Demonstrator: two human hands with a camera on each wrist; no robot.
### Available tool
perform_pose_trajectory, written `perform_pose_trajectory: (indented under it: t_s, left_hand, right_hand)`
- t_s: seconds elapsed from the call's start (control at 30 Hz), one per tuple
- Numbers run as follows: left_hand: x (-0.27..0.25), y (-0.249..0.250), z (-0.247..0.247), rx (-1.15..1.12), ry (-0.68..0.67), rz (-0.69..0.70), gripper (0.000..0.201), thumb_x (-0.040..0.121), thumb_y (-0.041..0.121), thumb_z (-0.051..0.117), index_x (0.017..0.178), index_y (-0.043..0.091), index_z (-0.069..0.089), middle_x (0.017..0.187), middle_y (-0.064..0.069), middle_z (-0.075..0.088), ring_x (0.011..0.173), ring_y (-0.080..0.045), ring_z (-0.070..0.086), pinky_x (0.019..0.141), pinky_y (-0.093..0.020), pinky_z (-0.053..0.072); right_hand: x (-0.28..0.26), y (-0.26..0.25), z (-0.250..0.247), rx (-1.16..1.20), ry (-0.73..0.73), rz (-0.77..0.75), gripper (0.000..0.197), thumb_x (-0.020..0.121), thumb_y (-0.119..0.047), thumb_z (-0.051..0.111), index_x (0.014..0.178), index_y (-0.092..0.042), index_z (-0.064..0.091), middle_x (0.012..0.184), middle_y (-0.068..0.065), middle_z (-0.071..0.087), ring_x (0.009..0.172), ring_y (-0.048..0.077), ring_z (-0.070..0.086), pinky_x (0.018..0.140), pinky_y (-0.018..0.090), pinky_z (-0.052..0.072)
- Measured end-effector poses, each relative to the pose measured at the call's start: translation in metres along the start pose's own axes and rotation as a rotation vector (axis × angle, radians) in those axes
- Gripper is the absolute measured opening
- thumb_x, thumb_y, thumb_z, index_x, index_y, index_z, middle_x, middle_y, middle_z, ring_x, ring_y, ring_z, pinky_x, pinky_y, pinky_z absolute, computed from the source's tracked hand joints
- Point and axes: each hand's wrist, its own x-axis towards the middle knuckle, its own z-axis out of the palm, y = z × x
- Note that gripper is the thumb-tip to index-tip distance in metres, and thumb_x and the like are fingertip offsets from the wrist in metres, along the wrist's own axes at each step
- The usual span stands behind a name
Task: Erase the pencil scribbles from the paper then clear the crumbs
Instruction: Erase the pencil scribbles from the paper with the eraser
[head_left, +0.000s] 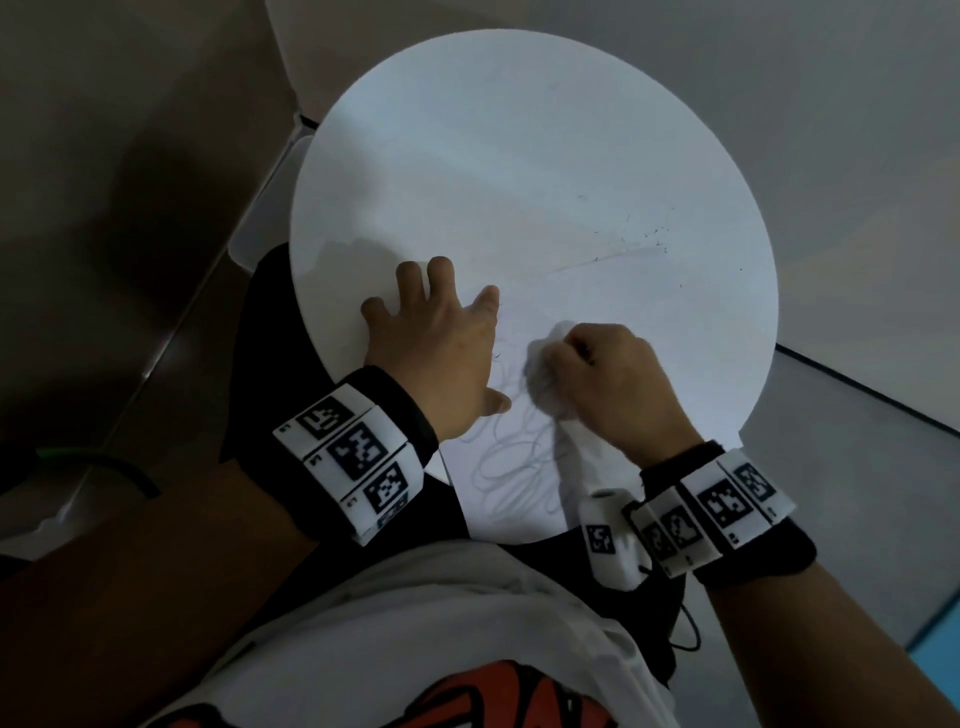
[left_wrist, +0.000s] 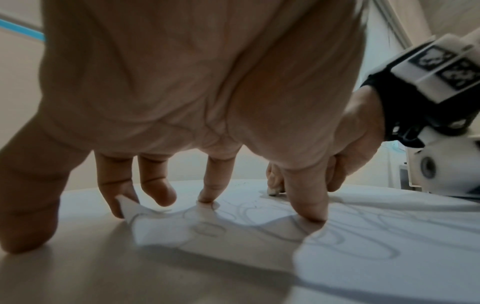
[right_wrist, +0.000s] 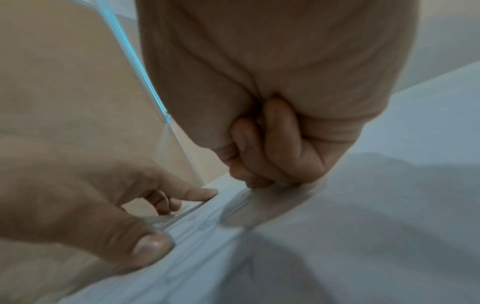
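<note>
The thin paper (head_left: 587, 312) lies on the round table (head_left: 467, 130); it creases easily. The left hand (head_left: 441, 343) presses it flat with spread fingers. The right hand (head_left: 608, 374) pinches an eraser (left_wrist: 272, 191), rubbing the scribbles (head_left: 514, 457).

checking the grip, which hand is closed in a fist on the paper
The right hand: its fingers are curled tight, pinching something small against the paper. The left hand lies spread, fingertips pressing the sheet's edge down.
</note>
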Motion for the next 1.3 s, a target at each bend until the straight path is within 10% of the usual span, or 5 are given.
perform_pose_trajectory:
  t_s: [1.3]
  left_hand:
    - [0.0,0.0,0.001,-0.001,-0.001,-0.004,0.096,0.075,0.072,0.07,0.148,0.024,0.03,0.133,-0.016,0.023,0.126,-0.04,0.026,0.096,-0.057,0.038]
  right_hand:
    - [-0.015,-0.001,0.005,0.027,-0.058,-0.025,0.039,0.095,-0.03,0.054,0.063,-0.007,0.056,0.057,0.003,0.062,0.056,0.019,0.06,0.051,0.023,0.044]
